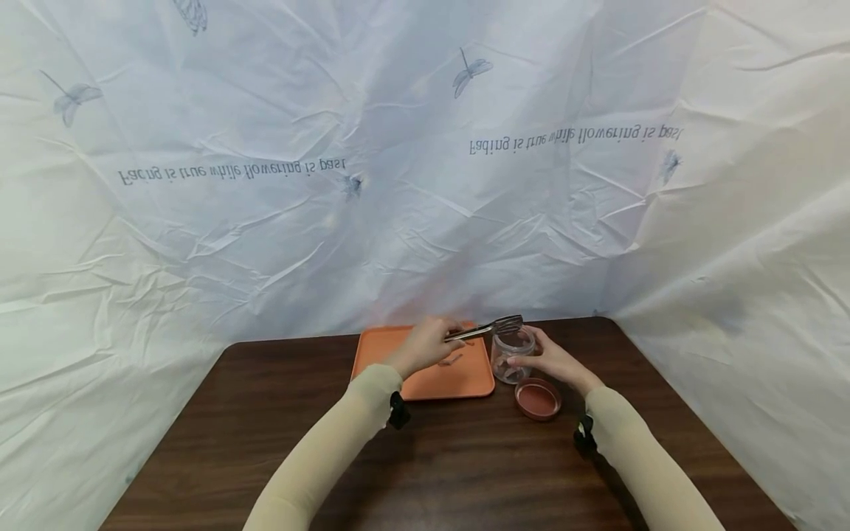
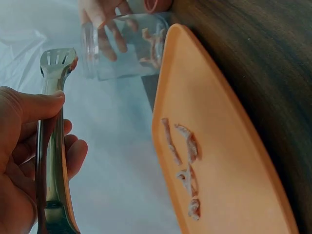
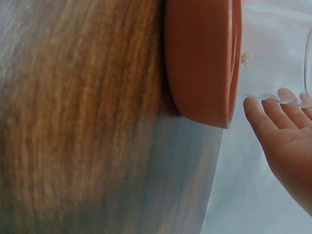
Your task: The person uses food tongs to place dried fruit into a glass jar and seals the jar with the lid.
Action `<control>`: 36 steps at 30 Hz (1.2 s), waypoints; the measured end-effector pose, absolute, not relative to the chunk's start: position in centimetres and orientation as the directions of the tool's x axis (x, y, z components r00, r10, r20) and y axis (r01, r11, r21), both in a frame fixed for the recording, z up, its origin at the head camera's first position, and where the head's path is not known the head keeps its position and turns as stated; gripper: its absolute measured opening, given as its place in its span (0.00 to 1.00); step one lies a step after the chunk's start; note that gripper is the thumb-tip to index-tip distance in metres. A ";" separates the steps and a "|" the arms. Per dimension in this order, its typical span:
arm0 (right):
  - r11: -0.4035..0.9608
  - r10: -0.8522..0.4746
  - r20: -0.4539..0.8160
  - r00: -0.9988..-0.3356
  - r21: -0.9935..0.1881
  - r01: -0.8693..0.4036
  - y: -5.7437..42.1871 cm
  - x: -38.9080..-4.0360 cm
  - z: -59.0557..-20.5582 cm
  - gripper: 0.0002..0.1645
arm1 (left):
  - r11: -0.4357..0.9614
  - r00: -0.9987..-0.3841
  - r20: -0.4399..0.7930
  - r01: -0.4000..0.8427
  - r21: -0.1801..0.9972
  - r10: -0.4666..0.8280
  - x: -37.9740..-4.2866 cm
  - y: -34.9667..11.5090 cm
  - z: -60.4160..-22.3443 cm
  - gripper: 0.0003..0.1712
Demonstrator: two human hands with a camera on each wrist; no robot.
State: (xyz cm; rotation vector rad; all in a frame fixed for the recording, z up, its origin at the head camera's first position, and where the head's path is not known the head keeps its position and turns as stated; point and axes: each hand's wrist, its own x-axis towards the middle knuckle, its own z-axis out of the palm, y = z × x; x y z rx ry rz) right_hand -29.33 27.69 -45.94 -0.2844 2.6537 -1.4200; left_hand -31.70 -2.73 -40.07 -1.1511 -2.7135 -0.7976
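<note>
The left hand (image 1: 425,348) grips a pair of metal serving tongs (image 1: 481,331), thumb on one arm and fingers on the other, with their slotted heads above the mouth of a clear jar (image 1: 502,366). A small reddish-brown bit shows at the tip of the tongs, too small to make out. The right hand (image 1: 556,363) holds the jar from its right side, thumb in front and fingers along the wall. The jar stands upright and open just beside the right edge of an orange tray (image 1: 465,383), with several pale brownish pieces near its bottom. On the tray lie four twisted, dried-looking strips (image 2: 168,141) in a loose cluster. In front of the jar, a reddish-brown screw lid (image 1: 538,399) rests inside up on the dark wood-grained table (image 1: 425,461). Light sleeves (image 1: 325,450) cover both forearms, and a pale, creased curtain (image 1: 405,221) printed with dragonflies and upside-down lettering hangs behind.
</note>
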 end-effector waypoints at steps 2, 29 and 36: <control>0.539 -0.220 -0.019 -0.975 -0.836 -0.105 27.7 -29.3 -45.9 0.63 | 0.557 -0.706 0.263 0.690 0.462 0.657 -31.7 -2.6 -40.2 0.15; 0.550 -0.189 -0.061 -0.980 -0.833 -0.054 27.5 -29.4 -45.9 0.67 | 0.597 -0.752 0.145 0.611 0.520 0.643 -32.2 -2.4 -41.5 0.26; 0.530 -0.195 -0.053 -0.979 -0.846 -0.060 27.4 -29.3 -45.8 0.66 | 0.594 -0.754 0.157 0.611 0.523 0.637 -32.1 -2.4 -41.7 0.27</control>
